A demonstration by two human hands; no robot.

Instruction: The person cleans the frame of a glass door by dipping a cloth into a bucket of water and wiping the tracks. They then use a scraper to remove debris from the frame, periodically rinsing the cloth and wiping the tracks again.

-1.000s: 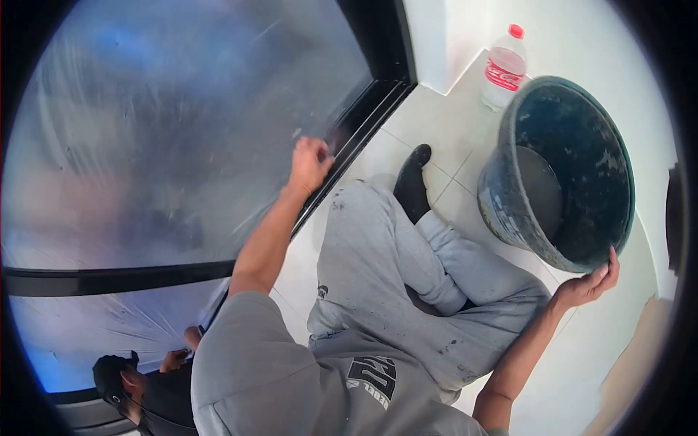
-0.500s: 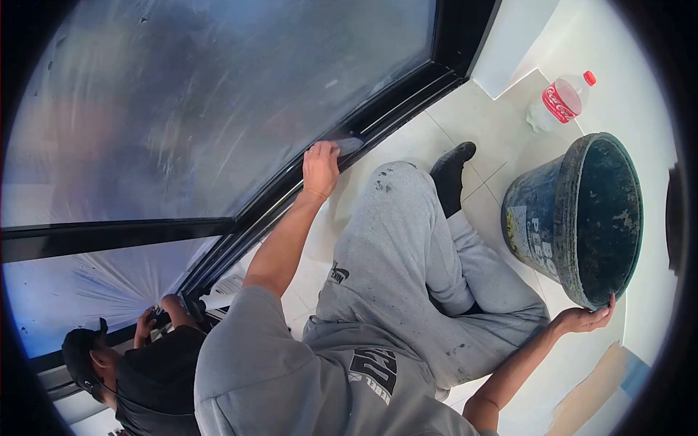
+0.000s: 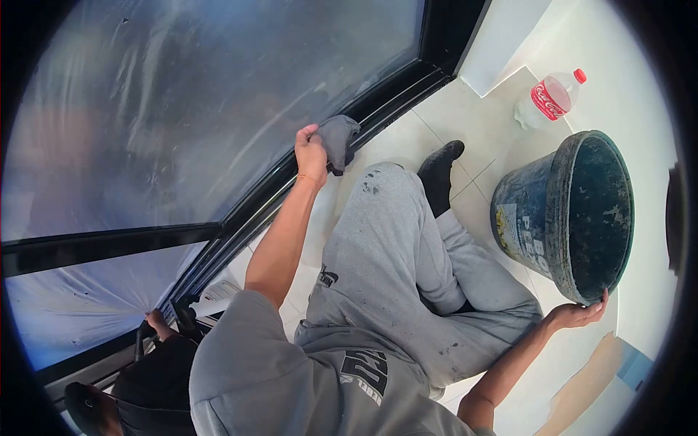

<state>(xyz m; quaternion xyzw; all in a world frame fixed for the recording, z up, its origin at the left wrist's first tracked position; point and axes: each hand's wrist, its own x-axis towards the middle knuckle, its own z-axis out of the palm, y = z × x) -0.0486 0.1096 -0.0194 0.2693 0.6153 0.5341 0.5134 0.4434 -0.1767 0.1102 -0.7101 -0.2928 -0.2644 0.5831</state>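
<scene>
My left hand is closed on a grey cloth, which bunches and hangs beside the black window frame. Behind that hand is the large pane, covered with hazy, streaked film. At the right, my right hand grips the rim of a big dark bucket, fingertips at the lip. The bucket's mouth faces the right of the view, and its inside looks stained and scuffed.
A Coca-Cola bottle with a red cap stands on the tiled floor near the white wall. My bent legs lie between frame and bucket. A co-worker in black is at lower left, one hand at the frame. Brown paper lies at lower right.
My left hand has drawn the cloth off the frame, so more of it shows. The co-worker's head has dropped lower. The view has shifted slightly; my right hand stays on the bucket rim.
</scene>
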